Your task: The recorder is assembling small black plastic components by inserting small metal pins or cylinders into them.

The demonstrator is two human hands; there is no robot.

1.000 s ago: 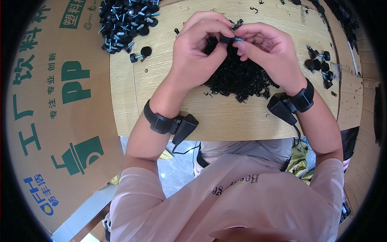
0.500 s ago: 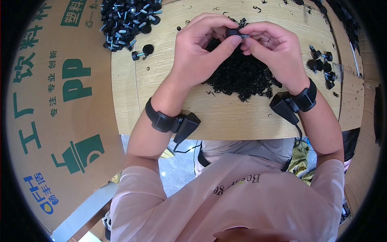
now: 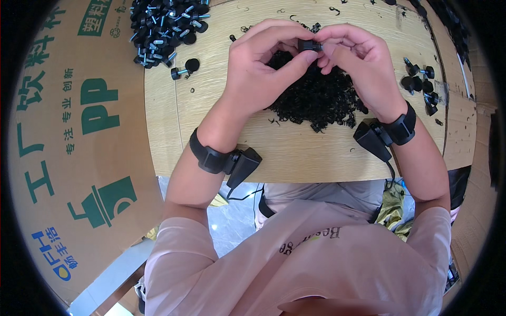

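A black-headed threaded screw foot [image 3: 307,45] is held between both hands, above the far part of a heap of small black curled plastic clips [image 3: 316,100]. My left hand [image 3: 263,63] pinches its black head between thumb and fingers. My right hand [image 3: 358,60] is closed at the threaded end, thumb and fingertips pressed there, covering most of the metal stud. Whether a clip sits in the right fingertips cannot be made out. Each wrist wears a black strap with a small black device.
A large pile of similar screw feet [image 3: 168,31] lies at the far left, with a couple apart from it [image 3: 185,68]. Several more screw feet [image 3: 421,84] rest at the right. Loose clips dot the wooden table [image 3: 295,158]. Cardboard [image 3: 100,158] walls the left side.
The screw foot has turned slightly in my fingers, and my right fingertips have slid over its metal stud, which showed more before. My forearms have barely moved.
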